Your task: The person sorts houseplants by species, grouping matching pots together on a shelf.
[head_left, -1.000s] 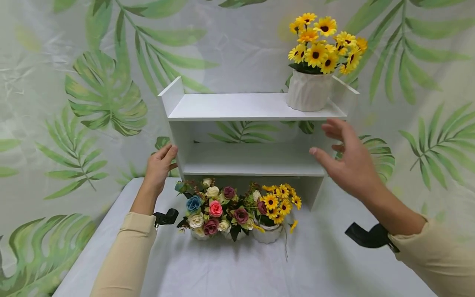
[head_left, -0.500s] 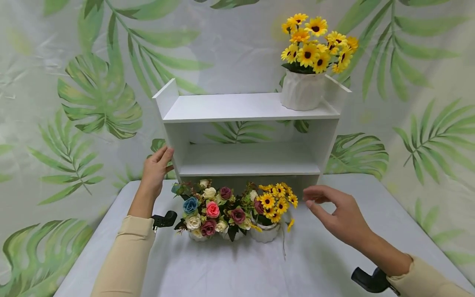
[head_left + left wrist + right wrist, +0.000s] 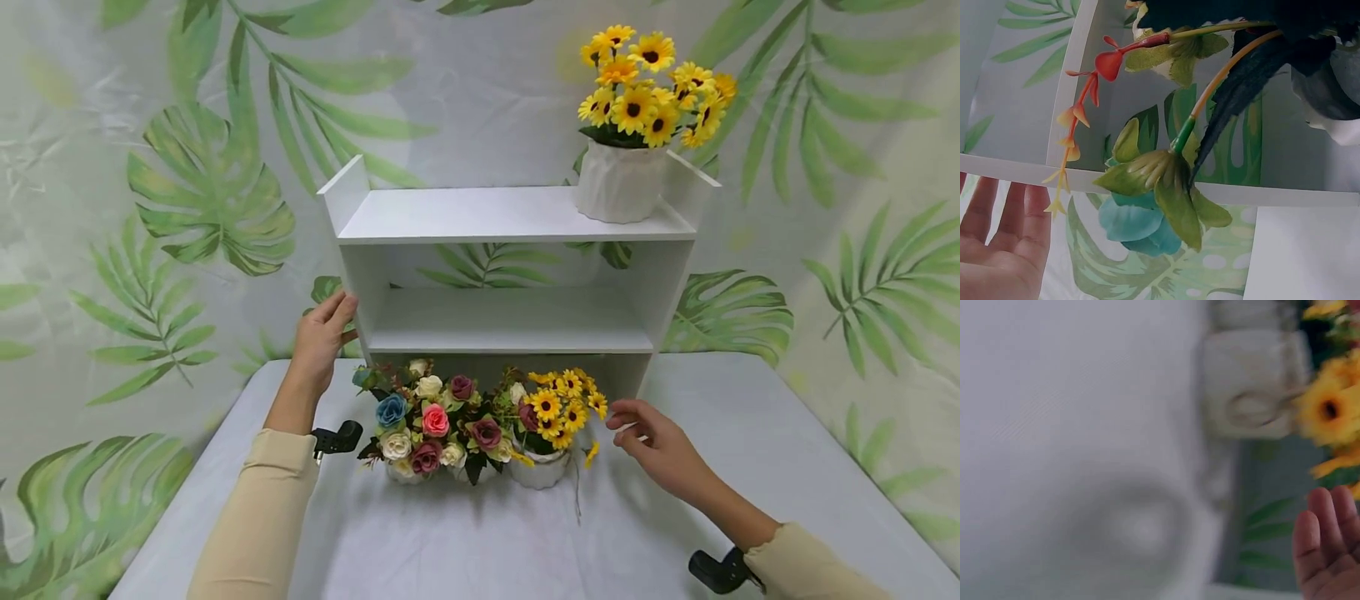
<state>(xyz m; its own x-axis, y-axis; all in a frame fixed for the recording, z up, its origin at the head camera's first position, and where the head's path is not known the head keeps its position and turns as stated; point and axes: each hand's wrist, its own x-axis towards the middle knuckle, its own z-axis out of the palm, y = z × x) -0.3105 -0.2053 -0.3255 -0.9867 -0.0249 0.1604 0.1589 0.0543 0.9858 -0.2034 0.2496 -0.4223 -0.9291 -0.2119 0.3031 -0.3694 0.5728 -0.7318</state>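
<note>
A white shelf unit (image 3: 510,342) stands on the table. My left hand (image 3: 321,346) rests at its left side panel; in the left wrist view, the fingers (image 3: 1013,215) lie fairly straight along the panel's outer face. My right hand (image 3: 660,446), fingers loosely bent and holding nothing, is just right of a small pot of yellow sunflowers (image 3: 558,412) in a white pot (image 3: 540,473). The right wrist view shows its fingertips (image 3: 1322,509) just short of the yellow blooms (image 3: 1329,409). Left of that pot, mixed artificial roses (image 3: 435,421) stand in white pots, partly hidden by blooms.
A larger white pot (image 3: 621,183) of sunflowers (image 3: 648,92) stands on the top shelf's right end. The potted flowers on the table cover much of the bottom compartment. A leaf-patterned backdrop (image 3: 217,192) hangs behind the table (image 3: 480,542).
My right hand has come down from beside the middle shelf, then shifted a little toward the small sunflower pot. The left hand has stayed at the shelf's side.
</note>
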